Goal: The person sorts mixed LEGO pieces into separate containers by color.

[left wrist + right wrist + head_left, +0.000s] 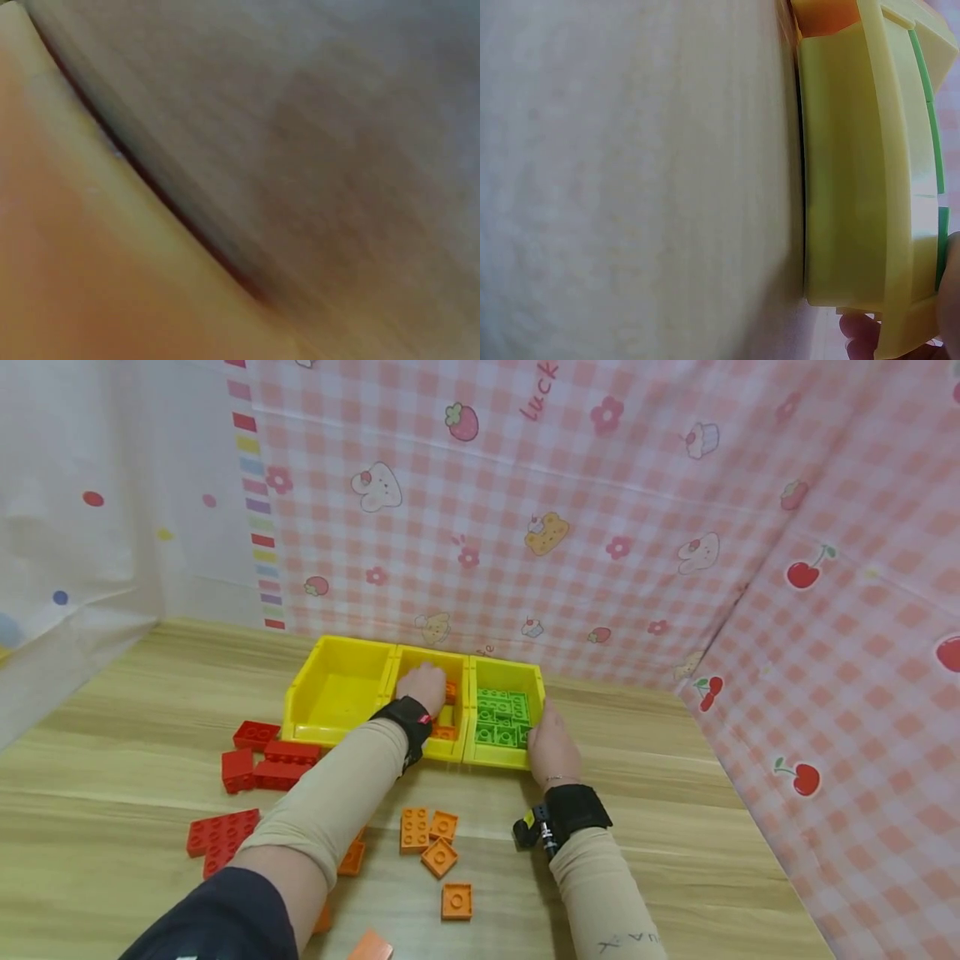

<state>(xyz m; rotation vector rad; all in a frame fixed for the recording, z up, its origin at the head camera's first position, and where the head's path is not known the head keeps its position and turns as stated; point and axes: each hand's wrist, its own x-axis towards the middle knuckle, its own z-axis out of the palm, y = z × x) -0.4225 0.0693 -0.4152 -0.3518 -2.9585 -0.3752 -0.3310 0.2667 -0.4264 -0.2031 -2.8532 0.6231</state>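
Observation:
My left hand [423,685] reaches down into the middle yellow bin [458,670], with its fingertips hidden inside. Orange building bricks [444,732] lie in that bin beside the hand. At the right end of the row, my right hand [553,747] grips the side wall of the right yellow bin [498,757], which holds green building bricks [501,714]. In the right wrist view, fingers [861,330] curl round the corner of this bin, with the thumb side above its rim. The left wrist view is blurred, showing a yellow-orange edge close up.
The left yellow bin [337,733] joins the middle one. Several red bricks [288,774] lie in front of it and farther left. Loose orange bricks [414,831] are scattered on the wooden table [712,827] between the forearms. A checked cloth [480,510] hangs behind the bins.

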